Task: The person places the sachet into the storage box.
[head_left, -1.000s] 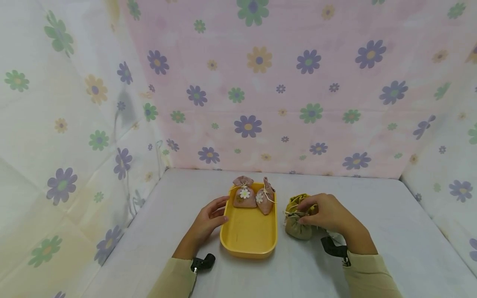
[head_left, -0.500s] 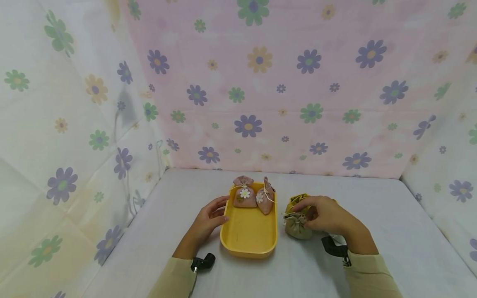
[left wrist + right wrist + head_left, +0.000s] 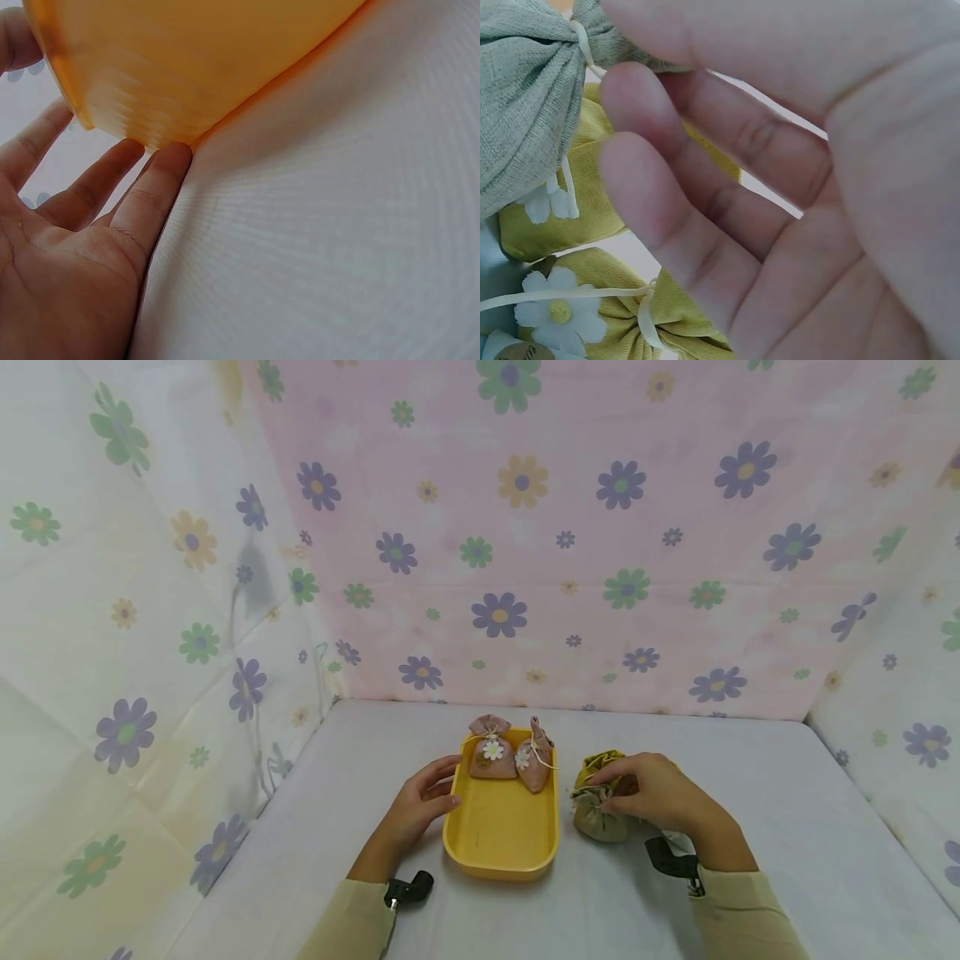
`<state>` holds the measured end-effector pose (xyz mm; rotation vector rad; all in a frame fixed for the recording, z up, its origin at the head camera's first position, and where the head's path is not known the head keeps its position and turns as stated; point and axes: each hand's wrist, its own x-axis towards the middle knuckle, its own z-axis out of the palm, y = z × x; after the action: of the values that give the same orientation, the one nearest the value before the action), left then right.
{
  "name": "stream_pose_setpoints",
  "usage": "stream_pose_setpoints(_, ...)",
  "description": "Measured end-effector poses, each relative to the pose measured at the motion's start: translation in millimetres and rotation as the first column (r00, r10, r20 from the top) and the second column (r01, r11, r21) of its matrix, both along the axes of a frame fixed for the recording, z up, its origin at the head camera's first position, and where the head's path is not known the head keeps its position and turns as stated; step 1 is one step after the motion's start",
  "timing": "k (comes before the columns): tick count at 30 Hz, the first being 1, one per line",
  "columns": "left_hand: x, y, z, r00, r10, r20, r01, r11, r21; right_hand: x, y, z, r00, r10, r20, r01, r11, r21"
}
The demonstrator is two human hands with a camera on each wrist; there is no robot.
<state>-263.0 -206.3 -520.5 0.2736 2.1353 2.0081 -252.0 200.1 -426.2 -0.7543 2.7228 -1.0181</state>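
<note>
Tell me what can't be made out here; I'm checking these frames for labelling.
- Head view: how many green sachets lie there; the right hand covers them.
- Right wrist view: the tag is cut by the edge.
- Left wrist view: the yellow tray contents; only its underside shows.

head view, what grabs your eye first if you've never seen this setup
The yellow tray in the middle of the grey table stands out, with two pink sachets at its far end and the left hand resting against its left rim. Just right of the tray, the right hand grips the neck of a green sachet. The flowered cloth walls fill everything behind.
</note>
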Motion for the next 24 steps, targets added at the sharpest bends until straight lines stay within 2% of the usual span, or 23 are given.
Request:
stream_pose_setpoints(10,0.5,0.4,0.3,1.0,-0.002,-0.012,0.002,1.0,0.002,-1.0,-3.3,-1.6,0.999,-0.045,0.018,0.046,0.998,-0.047)
stream_pose_setpoints(24,-0.5,0.6,-1.0,1.0,-0.009,-0.019,0.009,1.0,-0.005,1.2,-3.5,1.3,0.999,-0.045,0.008,0.046,0.998,-0.054)
